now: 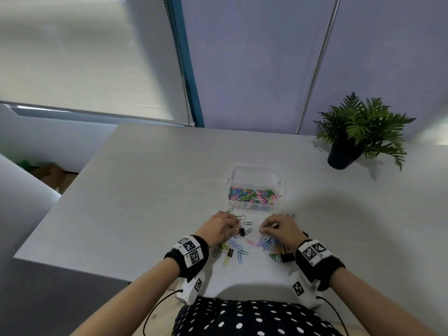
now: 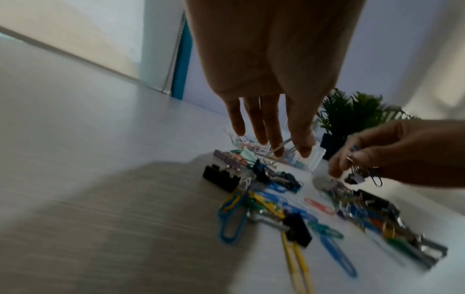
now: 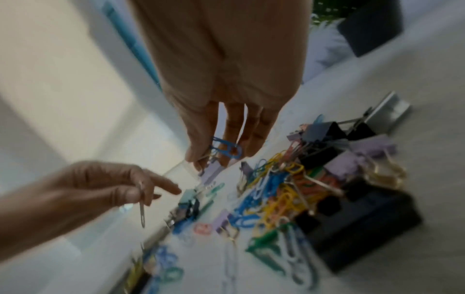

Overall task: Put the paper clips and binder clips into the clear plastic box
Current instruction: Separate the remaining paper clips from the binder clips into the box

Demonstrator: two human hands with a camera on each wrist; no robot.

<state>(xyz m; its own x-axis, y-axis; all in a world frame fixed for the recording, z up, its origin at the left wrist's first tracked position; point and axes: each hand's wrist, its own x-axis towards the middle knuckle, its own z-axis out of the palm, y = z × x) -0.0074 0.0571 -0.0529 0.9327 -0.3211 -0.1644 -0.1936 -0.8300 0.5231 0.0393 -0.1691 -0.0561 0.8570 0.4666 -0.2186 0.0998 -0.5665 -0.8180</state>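
Both hands over scattered clips near box.

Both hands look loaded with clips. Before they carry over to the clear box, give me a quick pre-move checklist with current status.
1. Clear plastic box open, lid off the opening: ok.
2. Room left in the box above the paper clips already inside: ok.
3. Left hand holds something: ok, it pinches a silver paper clip.
4. Right hand holds something: ok, it pinches a blue paper clip and a small binder clip.
5. Grip secure, nothing slipping from the fingers: cannot tell, both wrist views are blurred.
6. Table cleared of loose clips: not ok, many remain.
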